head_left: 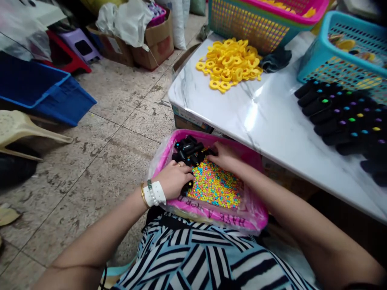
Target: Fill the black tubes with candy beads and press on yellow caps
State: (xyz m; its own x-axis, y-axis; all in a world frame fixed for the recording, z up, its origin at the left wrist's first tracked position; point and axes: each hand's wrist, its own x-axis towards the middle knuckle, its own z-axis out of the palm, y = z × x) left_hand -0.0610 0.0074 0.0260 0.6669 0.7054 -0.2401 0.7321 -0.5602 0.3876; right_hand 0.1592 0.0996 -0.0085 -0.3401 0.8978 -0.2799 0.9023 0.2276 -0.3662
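Note:
A pink basin lined with clear plastic rests at my lap, holding many small coloured beads. Several black cylindrical plastic pieces lie heaped at its far left, a few showing coloured dots. My left hand curls over a black piece with a yellow dot at the basin's left side. At the far side of the beads, my right hand has its fingers closed around another black piece; the fingertips are partly hidden.
A white marble-patterned table stands ahead to the right. On it are a pile of yellow ring-shaped pieces, rows of black pieces with coloured dots, a blue basket and stacked baskets. A blue crate sits at left.

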